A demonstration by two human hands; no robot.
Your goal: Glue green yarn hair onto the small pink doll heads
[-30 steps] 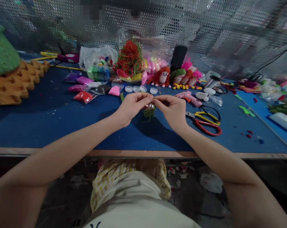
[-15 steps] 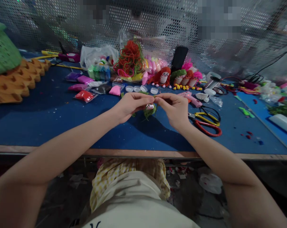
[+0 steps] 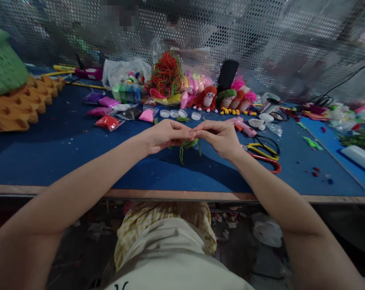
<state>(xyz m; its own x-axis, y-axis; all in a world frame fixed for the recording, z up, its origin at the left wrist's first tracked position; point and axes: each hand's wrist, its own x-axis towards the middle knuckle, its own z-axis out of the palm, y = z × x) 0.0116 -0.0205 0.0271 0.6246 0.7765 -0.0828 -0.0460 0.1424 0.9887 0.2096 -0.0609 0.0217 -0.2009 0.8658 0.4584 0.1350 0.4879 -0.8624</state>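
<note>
My left hand [image 3: 169,135] and my right hand [image 3: 217,136] meet fingertip to fingertip above the blue table [image 3: 140,169]. Both are closed in a pinch on a small doll with green yarn hair [image 3: 187,146]. Strands of the yarn dangle below my fingers, and the doll's face and body are hidden from me now. Behind my hands lie a short bundle of green yarn [image 3: 182,119] and several clear round lids [image 3: 196,116]. Red and yellow handled scissors or pliers [image 3: 265,161] rest right of my right hand.
Finished yarn dolls [image 3: 209,98] stand at the back, beside a heap of red and green yarn [image 3: 166,76]. Bags of coloured clay [image 3: 108,122] lie left. A pink glue gun [image 3: 245,128] is at right. An orange egg tray [image 3: 22,106] holds a green pot [image 3: 4,64].
The doll has turned between my fingers, so its white face with dark eyes no longer shows. Its green strands hang lower, and my fingertips have come closer together.
</note>
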